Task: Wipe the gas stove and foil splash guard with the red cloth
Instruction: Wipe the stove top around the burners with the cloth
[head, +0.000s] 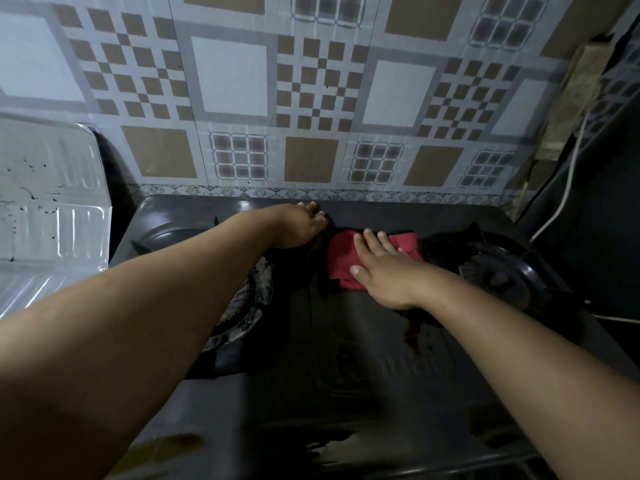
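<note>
Nearest the camera, two bare forearms enter from 7 and 5 o'clock over the dark gas stove point(346, 358). The right hand point(388, 271) lies flat, fingers spread and apart, palm pressing the red cloth point(343, 261) onto the stove's centre panel between the two burners. The left burner point(242, 306) sits at 9 o'clock of the cloth, the right burner point(498, 271) at 3 o'clock. The left hand point(298, 226) rests at the stove's rear edge, fingers curled; whether it holds anything cannot be told. The foil splash guard point(52, 195), spattered with dark specks, stands at 10 o'clock. Patterned wall tiles point(311, 98) lie beyond.
</note>
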